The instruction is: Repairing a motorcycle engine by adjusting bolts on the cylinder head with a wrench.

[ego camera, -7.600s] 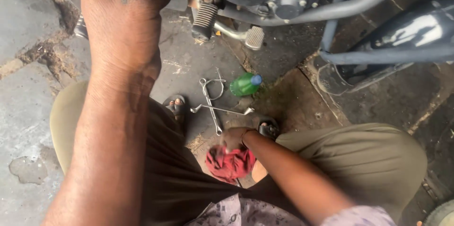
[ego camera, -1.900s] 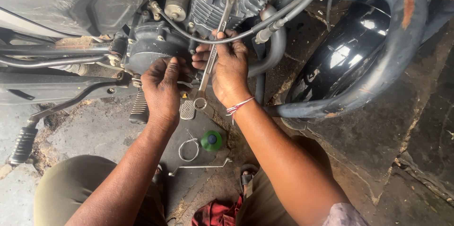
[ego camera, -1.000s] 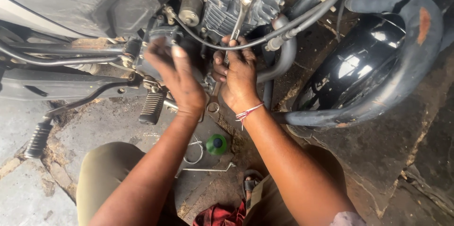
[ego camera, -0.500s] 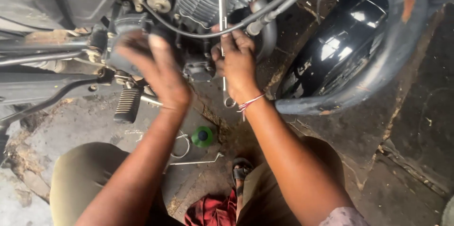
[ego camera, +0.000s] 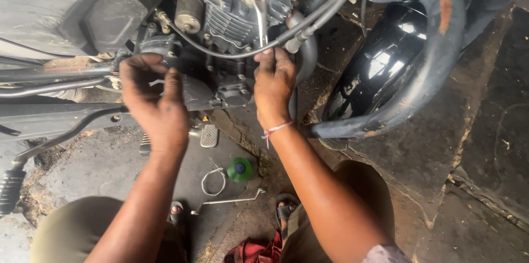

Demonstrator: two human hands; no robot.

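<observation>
I look down at a motorcycle engine point(ego camera: 237, 15) with cooling fins. A long silver wrench point(ego camera: 259, 15) stands upright against the engine, its ring end on a bolt near the top. My right hand point(ego camera: 274, 84) grips the wrench's lower end, a thread band around the wrist. My left hand point(ego camera: 151, 98) rests with curled fingers on the dark engine side cover point(ego camera: 193, 84), holding no tool.
A green bottle point(ego camera: 239, 169), a wire loop point(ego camera: 214, 181) and a thin bent rod point(ego camera: 228, 202) lie on the stained concrete floor. A black curved exhaust pipe point(ego camera: 430, 64) and shiny black fender point(ego camera: 380, 76) stand right. A red rag point(ego camera: 259, 252) lies between my knees.
Earlier my right hand reached for the red rag on the floor. Both hands have since come up to the engine. In the last half second the view shifted slightly; the wrench stays upright.
</observation>
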